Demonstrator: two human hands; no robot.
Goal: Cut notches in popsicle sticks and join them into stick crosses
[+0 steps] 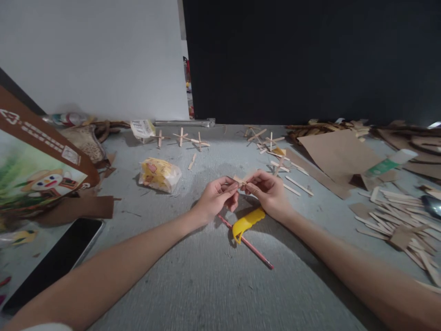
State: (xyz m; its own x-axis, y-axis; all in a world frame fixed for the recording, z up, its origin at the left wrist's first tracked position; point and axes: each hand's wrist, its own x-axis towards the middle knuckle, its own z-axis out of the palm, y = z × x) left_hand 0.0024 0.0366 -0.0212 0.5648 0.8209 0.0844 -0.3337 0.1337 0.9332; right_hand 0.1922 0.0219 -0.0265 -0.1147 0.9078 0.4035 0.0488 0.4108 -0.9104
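my left hand (217,197) and right hand (268,195) pinch a small wooden piece (240,179) at a grey table (220,294)

i am looking down at my two bare forearms, which reach in from the lower corners and meet near the middle of the view. the small wooden piece is between my fingertips, raised a little off the table. my left hand pinches one side with thumb and fingers, its other fingers curled; my right hand pinches the other side in the same way. my fingers cover much of the piece, so i cannot tell whether it is one stick or several joined.

it looks thin, dry and pale. i judge it very light and not slippery, stiff along its length but easy to snap or splinter if bent. the best hold seems a gentle pinch on the flat faces, close to any crossing, without twisting.

just below my hands, a yellow object (250,220) lies across a red pencil (257,253). beyond them, crossed-stick shapes (181,137) stand near the back. to the right are a cardboard sheet (336,149) and a loose heap of flat sticks (382,214); to the left, a yellow packet (158,174), a phone (51,264) and a printed brown bag (37,147).
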